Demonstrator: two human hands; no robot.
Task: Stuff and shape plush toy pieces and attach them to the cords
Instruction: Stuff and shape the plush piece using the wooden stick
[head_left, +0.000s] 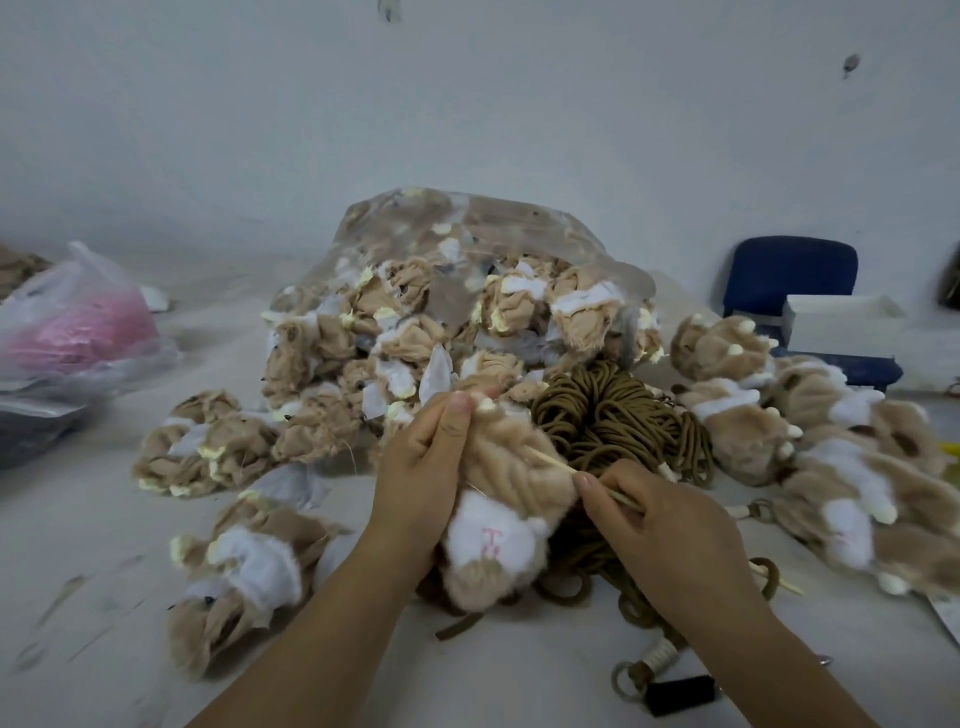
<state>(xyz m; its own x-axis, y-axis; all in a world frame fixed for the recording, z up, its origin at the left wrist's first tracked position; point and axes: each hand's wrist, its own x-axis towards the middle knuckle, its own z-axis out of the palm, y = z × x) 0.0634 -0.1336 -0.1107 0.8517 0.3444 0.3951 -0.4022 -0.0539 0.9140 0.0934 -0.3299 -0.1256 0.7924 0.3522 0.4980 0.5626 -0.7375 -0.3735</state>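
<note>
A tan plush piece (506, 499) with a white muzzle patch and pink stitching sits in front of me. My left hand (423, 467) grips its left side, thumb up on its top edge. My right hand (660, 530) pinches a thin wooden stick (556, 464) whose tip goes into the plush. Behind and under the plush lies a bundle of brown cords (613, 415). A big clear bag (467, 291) of unstuffed tan pieces stands behind. Turned, fluffy plush pieces (831, 457) are piled at the right.
Loose unstuffed pieces (208, 447) and another (239, 577) lie at the left on the white table (104, 545). A plastic bag with pink contents (78, 322) sits far left. A blue chair (789, 275) and white box (841, 322) stand at back right. A dark clip with ring (670, 691) lies near me.
</note>
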